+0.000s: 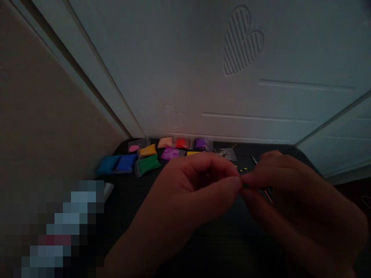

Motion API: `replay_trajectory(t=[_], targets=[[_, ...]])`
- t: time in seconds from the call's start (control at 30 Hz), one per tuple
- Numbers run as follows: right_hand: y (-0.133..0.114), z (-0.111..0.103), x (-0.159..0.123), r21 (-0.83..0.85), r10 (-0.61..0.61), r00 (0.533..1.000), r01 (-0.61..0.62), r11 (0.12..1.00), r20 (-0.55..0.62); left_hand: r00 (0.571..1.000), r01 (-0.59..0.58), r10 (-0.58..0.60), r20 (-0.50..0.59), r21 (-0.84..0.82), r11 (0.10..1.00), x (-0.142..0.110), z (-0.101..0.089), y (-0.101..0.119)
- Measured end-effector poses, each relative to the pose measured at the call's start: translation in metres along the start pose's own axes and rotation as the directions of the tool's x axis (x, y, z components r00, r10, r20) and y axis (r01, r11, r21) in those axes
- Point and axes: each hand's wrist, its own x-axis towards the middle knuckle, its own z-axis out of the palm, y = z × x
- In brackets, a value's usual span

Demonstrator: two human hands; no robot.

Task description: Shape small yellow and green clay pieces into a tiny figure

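My left hand (199, 193) is closed, its thumb and forefinger pinched together at the middle of the view. Meeting it from the right, my right hand (301, 204) pinches at the same spot, fingertips touching. Whatever lies between the fingertips is too small and dark to make out. Just behind the fingers, several tiny yellow bits (241, 170) lie on the dark table (130, 216). A thin pointed metal tool (254, 158) is partly hidden behind my right hand.
Small bags of coloured clay-like material line the table's back: blue (126, 163), green (147, 165), orange-yellow (147, 151), red (182, 143), purple (200, 143), and others. A white panel with hearts (243, 42) rises behind. A pixelated pale object (66, 227) is at left.
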Motion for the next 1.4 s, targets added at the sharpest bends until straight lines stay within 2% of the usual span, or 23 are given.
replay_trajectory(t=[0.27, 0.5, 0.87, 1.17, 1.3, 1.4], targets=[[-0.0005, -0.0007, 0.0017, -0.041, 0.009, 1.0, -0.009, 0.999, 0.0, 1.0, -0.005, 0.005, 0.004, -0.011, 1.0, 0.0014, -0.0008, -0.0004], [0.001, -0.0007, 0.0003, 0.022, 0.007, 1.0, -0.007, 1.0, 0.002, 0.999, -0.049, 0.049, -0.005, -0.017, 0.999, 0.0006, -0.0039, -0.0091], [0.0014, -0.0034, 0.0013, -0.01, -0.007, 1.0, 0.007, 1.0, 0.004, 0.999, -0.037, 0.037, -0.002, -0.006, 0.999, 0.0016, -0.0005, -0.0002], [0.0009, -0.0038, 0.0022, 0.036, 0.024, 1.0, -0.024, 0.999, -0.006, 0.999, -0.046, 0.046, -0.001, -0.021, 0.999, 0.0016, -0.0008, -0.0008], [-0.0003, -0.0043, 0.0011, 0.036, 0.042, 0.998, -0.04, 0.999, -0.038, 0.994, -0.108, 0.108, -0.03, 0.025, 0.994, -0.0007, 0.0009, -0.0016], [-0.0027, -0.0058, 0.0004, 0.044, 0.083, 0.996, -0.081, 0.996, -0.038, 0.979, -0.18, 0.191, -0.071, 0.141, 0.974, -0.0035, 0.0029, 0.0]])
